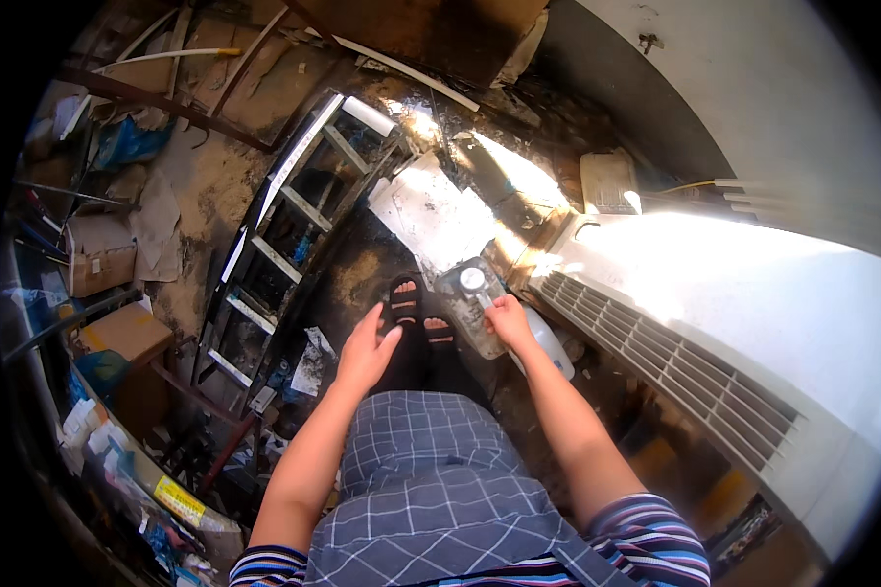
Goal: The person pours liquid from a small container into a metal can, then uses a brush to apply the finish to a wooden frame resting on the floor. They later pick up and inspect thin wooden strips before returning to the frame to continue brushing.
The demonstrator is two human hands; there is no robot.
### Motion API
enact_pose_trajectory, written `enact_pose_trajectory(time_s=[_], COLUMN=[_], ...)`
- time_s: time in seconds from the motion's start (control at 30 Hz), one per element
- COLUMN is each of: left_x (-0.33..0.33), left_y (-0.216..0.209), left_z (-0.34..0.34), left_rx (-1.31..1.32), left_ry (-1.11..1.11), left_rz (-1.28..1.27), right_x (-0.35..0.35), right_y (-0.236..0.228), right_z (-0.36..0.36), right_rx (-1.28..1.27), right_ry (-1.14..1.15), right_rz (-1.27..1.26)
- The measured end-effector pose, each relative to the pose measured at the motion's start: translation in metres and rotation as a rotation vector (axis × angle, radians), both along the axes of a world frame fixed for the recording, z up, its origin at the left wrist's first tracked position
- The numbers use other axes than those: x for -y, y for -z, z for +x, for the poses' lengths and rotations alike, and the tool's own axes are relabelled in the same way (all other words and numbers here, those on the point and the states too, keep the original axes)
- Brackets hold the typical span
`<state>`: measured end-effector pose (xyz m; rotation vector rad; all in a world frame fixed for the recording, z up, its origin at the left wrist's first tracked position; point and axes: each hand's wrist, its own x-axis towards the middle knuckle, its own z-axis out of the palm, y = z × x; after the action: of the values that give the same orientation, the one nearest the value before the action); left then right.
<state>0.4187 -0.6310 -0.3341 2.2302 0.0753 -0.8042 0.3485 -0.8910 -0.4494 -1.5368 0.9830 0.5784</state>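
Observation:
My right hand (508,322) is closed around the handle of a cloudy, translucent plastic jug (465,311) with a round white cap. The jug hangs just ahead of my legs, to the right of my feet, and looks stained or dusty. Part of a whitish plastic container (550,342) shows behind my right wrist; most of it is hidden. My left hand (366,350) is held out over my left leg, thumb and fingers apart, with nothing in it.
A ladder (279,256) lies to the left. Boxes (103,262) and scraps crowd the far left. White sheets (440,210) cover the dirty floor ahead. On the right stands a large white appliance with a slatted grille (671,357); a pale canister (609,182) sits beyond it.

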Motion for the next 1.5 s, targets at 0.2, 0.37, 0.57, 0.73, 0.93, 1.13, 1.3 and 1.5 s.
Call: enact_pose_trajectory(time_s=[0.2,0.37,0.57,0.73,0.93,1.13,1.3,1.5], left_x=[-0.190,-0.273,-0.294,-0.304,-0.212,-0.204,-0.205,-0.236], left_y=[0.105,0.098,0.099,0.126,0.048,-0.003,-0.010,0.003], left_z=[-0.112,-0.173,-0.233,-0.291,-0.299,-0.336,-0.413,-0.521], left_rx=[-0.319,-0.679,-0.685,-0.614,-0.645,-0.371,-0.166,-0.108], left_ry=[0.066,-0.108,-0.131,-0.050,-0.509,-0.765,-0.998,-1.097], left_rz=[0.318,0.563,0.572,0.347,0.253,0.059,0.078,0.157], right_x=[0.042,0.110,0.129,0.140,-0.007,-0.133,-0.269,-0.462], right_y=[0.155,0.232,0.260,0.267,0.146,0.076,-0.072,-0.188], right_z=[0.019,0.022,0.031,0.003,-0.036,-0.052,-0.017,-0.048], right_rx=[-0.044,-0.117,-0.287,-0.493,-0.072,0.049,0.182,0.146], right_ry=[0.397,0.536,0.495,-0.462,-0.626,-1.117,-1.509,-1.371], right_rz=[-0.043,0.132,-0.008,-0.586,-0.456,-0.071,0.038,0.544])
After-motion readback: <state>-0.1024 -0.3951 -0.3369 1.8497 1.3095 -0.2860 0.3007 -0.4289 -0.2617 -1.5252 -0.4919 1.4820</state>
